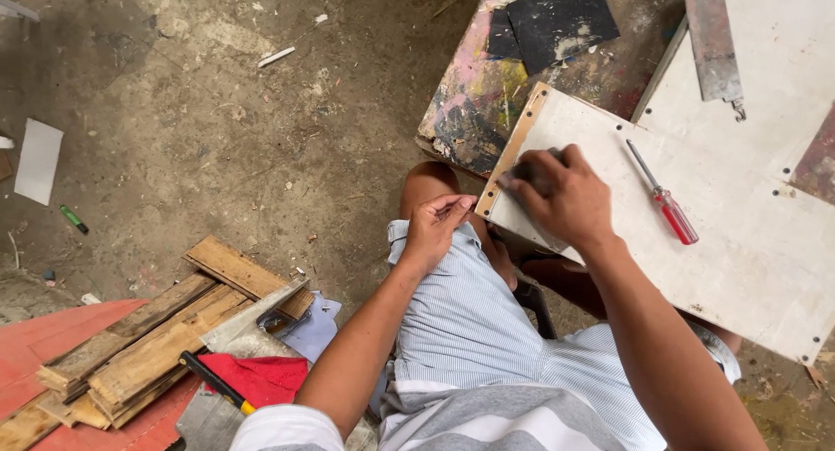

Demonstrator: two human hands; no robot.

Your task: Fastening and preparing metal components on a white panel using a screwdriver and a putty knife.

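Note:
A white board (731, 268) with a bare wood edge lies across a paint-stained table (474, 112) and over my lap. My right hand (561, 194) presses a dark piece of sandpaper (526, 174) flat on the board near its left edge. My left hand (435, 229) curls its fingers around the board's lower left corner, holding it. A red-handled screwdriver (665, 199) rests on the board just right of my right hand.
Dark sandpaper sheets (557, 20) lie on the table's far end. A saw blade (713, 42) rests on another white panel (783, 77). Wood planks (165, 329), a red cloth (261, 377) and a black-and-yellow tool handle (216, 383) sit on the floor at left.

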